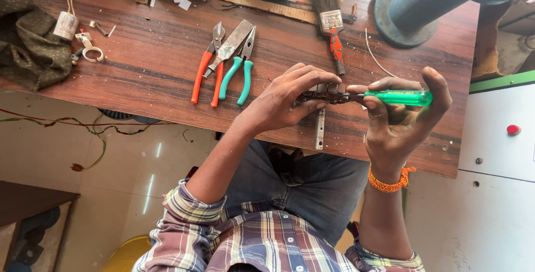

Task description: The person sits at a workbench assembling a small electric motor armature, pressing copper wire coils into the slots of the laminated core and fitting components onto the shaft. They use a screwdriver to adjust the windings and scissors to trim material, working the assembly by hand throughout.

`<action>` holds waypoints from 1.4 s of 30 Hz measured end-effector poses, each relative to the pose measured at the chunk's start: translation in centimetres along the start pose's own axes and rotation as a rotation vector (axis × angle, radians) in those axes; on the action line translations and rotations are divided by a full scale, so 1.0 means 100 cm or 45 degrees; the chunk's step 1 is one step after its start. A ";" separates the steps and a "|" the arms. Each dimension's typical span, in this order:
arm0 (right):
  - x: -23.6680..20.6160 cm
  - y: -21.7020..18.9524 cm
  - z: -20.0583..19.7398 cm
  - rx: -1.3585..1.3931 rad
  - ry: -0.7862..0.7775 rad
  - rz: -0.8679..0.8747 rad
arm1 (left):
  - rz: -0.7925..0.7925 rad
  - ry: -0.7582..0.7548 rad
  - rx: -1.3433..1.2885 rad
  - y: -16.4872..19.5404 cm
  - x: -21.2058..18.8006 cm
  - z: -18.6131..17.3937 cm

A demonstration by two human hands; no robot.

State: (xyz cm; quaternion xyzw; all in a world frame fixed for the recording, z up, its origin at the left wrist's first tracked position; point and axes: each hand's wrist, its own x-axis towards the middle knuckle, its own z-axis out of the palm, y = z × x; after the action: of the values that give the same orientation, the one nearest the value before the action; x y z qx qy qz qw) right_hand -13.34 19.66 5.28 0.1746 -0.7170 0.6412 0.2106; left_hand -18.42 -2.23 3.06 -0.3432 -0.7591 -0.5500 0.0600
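My right hand (404, 121) grips a screwdriver with a clear green handle (400, 97), its shaft pointing left. My left hand (290, 96) pinches a small dark metal part (323, 96) at the screwdriver's tip, just above the wooden table (145, 77). A slim grey metal strip (320, 128) lies on the table under my hands, reaching the near edge. An orange thread band is on my right wrist.
Orange-handled pliers (202, 72), teal-handled pliers (237, 74) and a flat metal blade lie left of my hands. A paintbrush (331, 24) lies behind them. A blue spool (423, 2) stands at the back right, a white capacitor (67, 25) and a dark cloth (25, 38) at left.
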 end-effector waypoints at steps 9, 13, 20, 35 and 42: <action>0.016 -0.001 0.000 0.001 -0.161 -0.053 | 0.013 -0.015 0.017 0.002 0.002 -0.002; 0.025 -0.004 -0.001 -0.109 -0.263 -0.046 | -0.013 0.032 0.071 0.000 0.006 0.002; 0.019 0.003 -0.001 -0.145 -0.289 -0.072 | -0.139 0.128 0.167 -0.007 0.012 0.020; -0.006 0.032 -0.013 0.237 0.198 -0.025 | -0.186 0.252 0.073 -0.001 0.007 0.015; -0.002 0.034 -0.016 0.216 0.048 0.055 | -0.198 0.217 0.097 0.004 0.008 0.015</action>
State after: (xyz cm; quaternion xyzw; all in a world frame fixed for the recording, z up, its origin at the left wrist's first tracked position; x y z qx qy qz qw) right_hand -14.82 21.68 2.42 0.1643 -0.6596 0.7071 0.1947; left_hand -18.37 -0.47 3.16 -0.2327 -0.7958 -0.5510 0.0943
